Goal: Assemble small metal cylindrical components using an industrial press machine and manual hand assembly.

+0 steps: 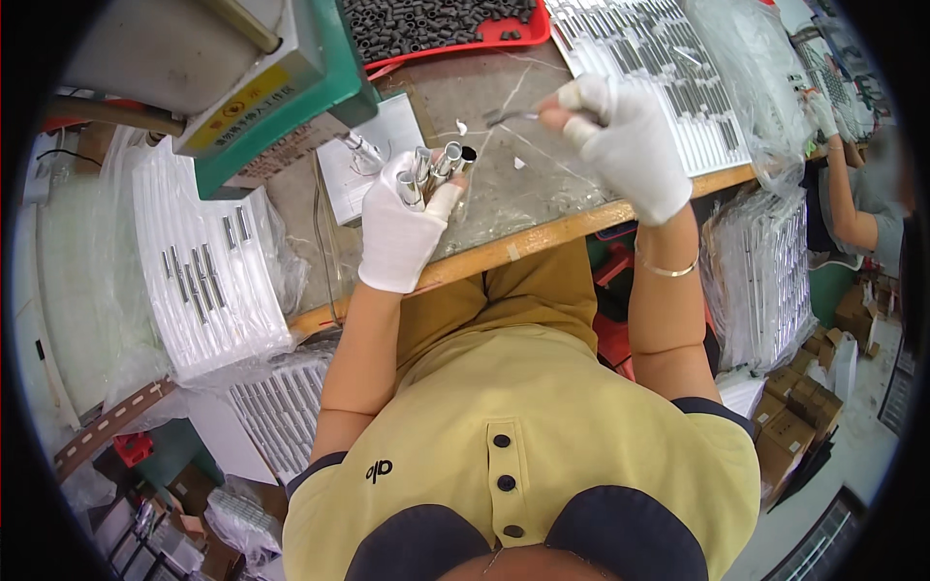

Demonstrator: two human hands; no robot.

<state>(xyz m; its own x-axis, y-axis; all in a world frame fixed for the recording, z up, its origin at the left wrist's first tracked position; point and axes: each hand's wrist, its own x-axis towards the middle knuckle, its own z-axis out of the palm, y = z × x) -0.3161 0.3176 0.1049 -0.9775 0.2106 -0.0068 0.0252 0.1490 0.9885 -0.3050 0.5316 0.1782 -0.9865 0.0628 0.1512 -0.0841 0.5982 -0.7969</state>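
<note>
My left hand (399, 228), in a white glove with bare fingertips, is closed around several short shiny metal tubes (451, 153). Their open ends point up and away from me; one tube end (468, 154) looks black inside. Farther right, my right hand (635, 145), gloved the same way, is raised over the table with thumb and fingers pinched. From that pinch a small thin grey piece (511, 116) sticks out to the left, too blurred to name. The two hands are apart. Just left of my left hand, a metal fitting (363, 150) sits at the green machine.
A green-edged machine (334, 82) stands at the upper left. Behind my hands a red tray (528, 34) holds many black sleeves. White ribbed trays of metal tubes lie left (199, 281) and right (722, 145). The table's wooden edge (542, 237) is near me. Another person (857, 208) works at far right.
</note>
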